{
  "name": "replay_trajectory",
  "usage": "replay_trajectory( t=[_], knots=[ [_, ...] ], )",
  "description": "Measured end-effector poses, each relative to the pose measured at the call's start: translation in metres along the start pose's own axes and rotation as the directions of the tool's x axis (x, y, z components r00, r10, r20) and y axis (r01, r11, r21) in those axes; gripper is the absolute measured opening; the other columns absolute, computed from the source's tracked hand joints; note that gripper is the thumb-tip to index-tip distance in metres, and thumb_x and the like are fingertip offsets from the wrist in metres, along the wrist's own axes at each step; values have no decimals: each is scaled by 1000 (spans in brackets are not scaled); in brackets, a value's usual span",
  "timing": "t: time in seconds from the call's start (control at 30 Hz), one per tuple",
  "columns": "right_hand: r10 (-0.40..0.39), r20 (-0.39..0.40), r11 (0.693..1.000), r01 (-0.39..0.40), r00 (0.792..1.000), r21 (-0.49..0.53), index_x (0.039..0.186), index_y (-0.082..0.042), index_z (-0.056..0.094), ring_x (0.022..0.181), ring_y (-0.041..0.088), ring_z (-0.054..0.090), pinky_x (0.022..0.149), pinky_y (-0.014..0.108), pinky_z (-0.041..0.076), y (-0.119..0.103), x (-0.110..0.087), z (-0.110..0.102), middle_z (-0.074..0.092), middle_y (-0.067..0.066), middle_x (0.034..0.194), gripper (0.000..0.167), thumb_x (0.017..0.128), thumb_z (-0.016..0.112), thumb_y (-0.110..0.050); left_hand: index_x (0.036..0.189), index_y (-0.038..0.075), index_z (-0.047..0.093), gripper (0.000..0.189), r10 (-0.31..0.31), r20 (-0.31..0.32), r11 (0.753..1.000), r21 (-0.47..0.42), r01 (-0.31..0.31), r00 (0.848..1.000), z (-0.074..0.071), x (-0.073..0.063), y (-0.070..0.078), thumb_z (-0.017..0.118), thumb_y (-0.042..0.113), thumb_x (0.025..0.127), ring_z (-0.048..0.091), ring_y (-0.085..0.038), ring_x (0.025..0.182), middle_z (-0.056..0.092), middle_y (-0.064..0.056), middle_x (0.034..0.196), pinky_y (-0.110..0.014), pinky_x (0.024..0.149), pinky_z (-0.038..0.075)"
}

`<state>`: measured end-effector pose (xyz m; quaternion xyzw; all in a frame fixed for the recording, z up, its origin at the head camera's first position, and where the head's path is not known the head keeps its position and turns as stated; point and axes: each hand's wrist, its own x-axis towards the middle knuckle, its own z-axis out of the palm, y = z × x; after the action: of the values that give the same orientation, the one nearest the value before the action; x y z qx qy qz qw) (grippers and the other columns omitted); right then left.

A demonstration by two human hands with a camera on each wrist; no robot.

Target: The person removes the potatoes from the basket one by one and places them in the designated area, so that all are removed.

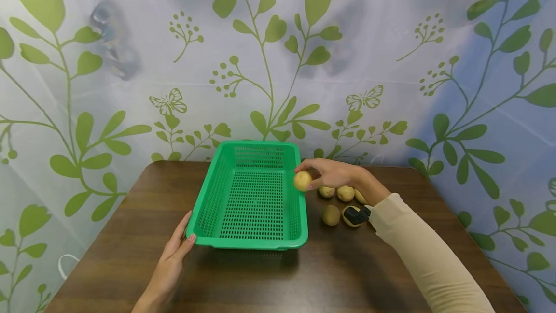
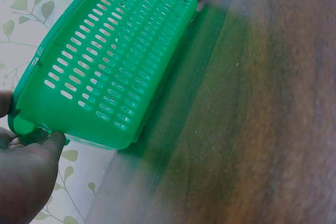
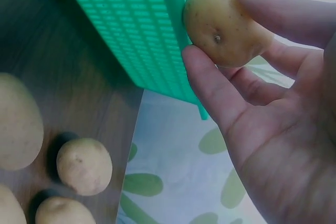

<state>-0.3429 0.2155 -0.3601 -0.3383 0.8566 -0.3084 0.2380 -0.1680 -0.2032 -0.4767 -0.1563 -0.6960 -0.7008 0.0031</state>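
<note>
A green plastic basket [image 1: 252, 244] with slotted sides lies on the table, and no items show inside it. At its near left corner my left hand [image 1: 171, 253] grips the rim, thumb on top; in the left wrist view the fingers [image 2: 50, 148] curl under the edge. Over the basket's right rim, my right hand [image 1: 333, 174] holds a pale yellow potato [image 1: 302, 181] between thumb and fingertips. The right wrist view shows this potato [image 3: 223, 24] close beside the basket's outer wall [image 3: 134, 30].
Several more potatoes [image 1: 331, 215] lie on the brown wooden table [image 1: 347, 274] to the right of the basket, partly hidden under my right forearm. A black wrist camera [image 1: 357, 215] sits at the right cuff. A leaf-patterned curtain [image 1: 278, 62] hangs behind the table.
</note>
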Motion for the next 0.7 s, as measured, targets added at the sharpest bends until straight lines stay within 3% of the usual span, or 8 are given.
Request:
replay_trajectory(
  t=[0.17, 0.33, 0.5, 0.7],
  knots=[
    [11, -10, 1000, -11, 1000, 2, 153, -2, 44, 136, 32, 45, 106, 56, 41, 6, -8, 0, 45, 11, 152, 56, 105, 65, -21, 165, 1, 5, 60, -6, -4, 1000, 4, 6, 1000, 0, -1, 2, 35, 15, 115, 32, 7, 140, 12, -26, 166, -10, 106, 31],
    [60, -15, 998, -60, 998, 20, 152, -8, 46, 120, 31, 53, 95, 51, 47, 9, -16, 1, 51, 8, 143, 53, 105, 65, -23, 164, -2, 3, 60, 12, 6, 1000, -23, -12, 1000, 0, 0, 1, 35, 14, 115, 35, 5, 140, 10, -29, 165, -12, 106, 34],
    [89, -23, 996, -88, 996, 34, 149, -14, 49, 122, 32, 54, 98, 52, 46, 12, -24, 1, 53, 4, 141, 50, 103, 67, -23, 164, -2, 3, 60, 14, 13, 999, -34, -13, 1000, 0, 0, 0, 34, 14, 115, 35, 6, 140, 7, -30, 166, -13, 107, 34],
    [67, -27, 998, -67, 997, 15, 149, -11, 49, 122, 32, 57, 98, 52, 47, 23, -34, 1, 56, 7, 137, 49, 104, 65, -21, 165, 0, 4, 60, 4, 7, 1000, -24, -4, 1000, 0, 0, 0, 35, 15, 115, 34, 8, 140, 8, -28, 167, -11, 106, 34]
  ],
)
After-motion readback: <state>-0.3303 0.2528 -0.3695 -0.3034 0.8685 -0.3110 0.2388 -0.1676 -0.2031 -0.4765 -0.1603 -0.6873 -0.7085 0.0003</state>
